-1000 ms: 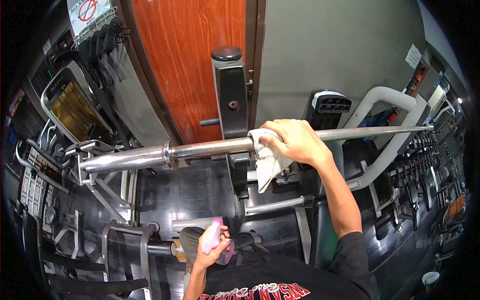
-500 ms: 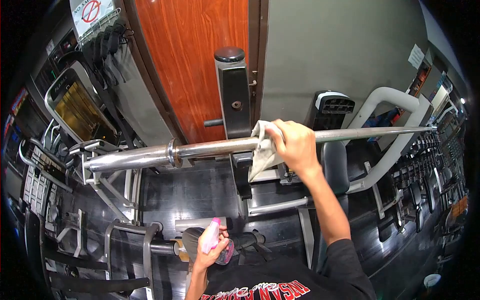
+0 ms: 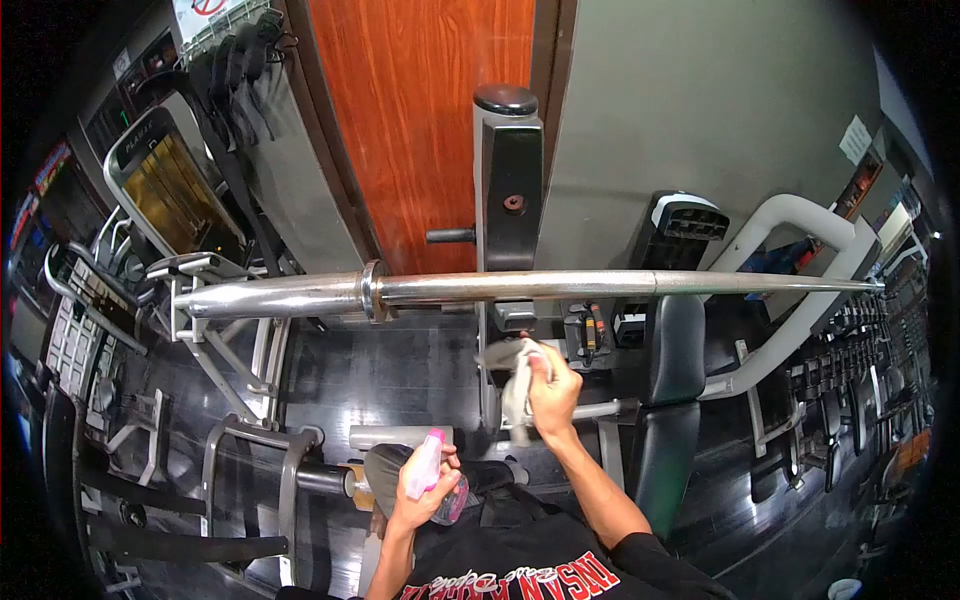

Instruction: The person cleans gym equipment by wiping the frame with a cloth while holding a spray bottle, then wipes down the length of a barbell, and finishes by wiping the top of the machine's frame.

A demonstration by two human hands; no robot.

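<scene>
A long steel barbell [image 3: 560, 285] crosses the view from left to right, its thick sleeve and collar [image 3: 372, 291] at the left end. Below the bar, apart from it, my right hand [image 3: 553, 395] is closed on a pale grey cloth [image 3: 516, 385] that hangs loosely from the fingers. Low in the middle, near my lap, my left hand [image 3: 420, 492] grips a spray bottle [image 3: 431, 465] with a pink and white head. The bottle's clear lower part shows beside the palm.
Behind the bar stands a black and grey upright post [image 3: 512, 190] before a wooden door [image 3: 420, 120]. A padded bench [image 3: 668, 440] is at right, with racks of dumbbells [image 3: 850, 350] beyond. Gym machines [image 3: 175, 190] fill the left side.
My right hand has come off the bar and down towards me, taking the cloth with it. My left hand still holds the spray bottle. The view has shifted slightly.
</scene>
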